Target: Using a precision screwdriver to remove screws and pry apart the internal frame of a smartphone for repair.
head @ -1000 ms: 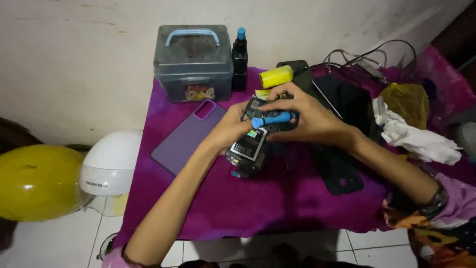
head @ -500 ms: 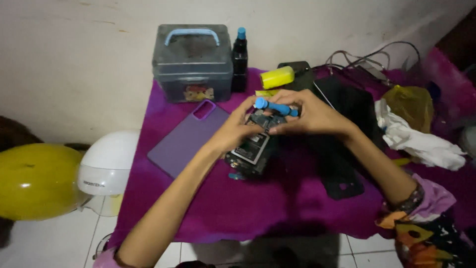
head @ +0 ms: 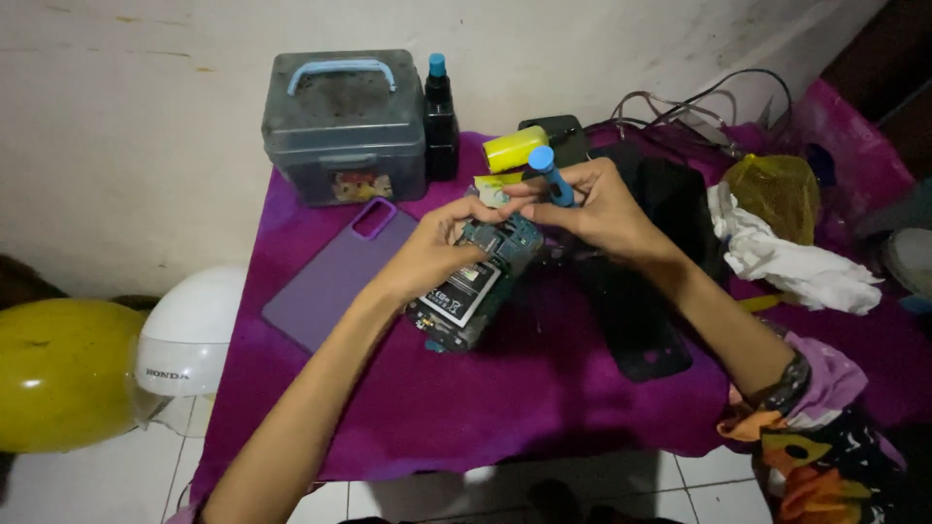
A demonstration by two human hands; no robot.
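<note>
An opened phone (head: 473, 287) with its battery and circuit board showing lies on the purple cloth (head: 505, 398). My left hand (head: 442, 243) rests on its upper edge, thumb and finger pinched over the board. My right hand (head: 592, 209) holds a small blue screwdriver (head: 549, 175) nearly upright, its tip down at the top of the phone. Both hands meet above the board.
A purple phone case (head: 335, 277) lies left of the phone, a black back cover (head: 636, 325) to the right. A grey lidded box (head: 340, 126), a dark bottle (head: 440, 121) and a yellow roll (head: 515, 147) stand behind. White rag (head: 796, 262), yellow bag, cables at right. Helmets on the floor.
The blue screwdriver has swung from lying flat across the phone to nearly upright in my right hand. Both hands have shifted slightly toward the phone's top edge.
</note>
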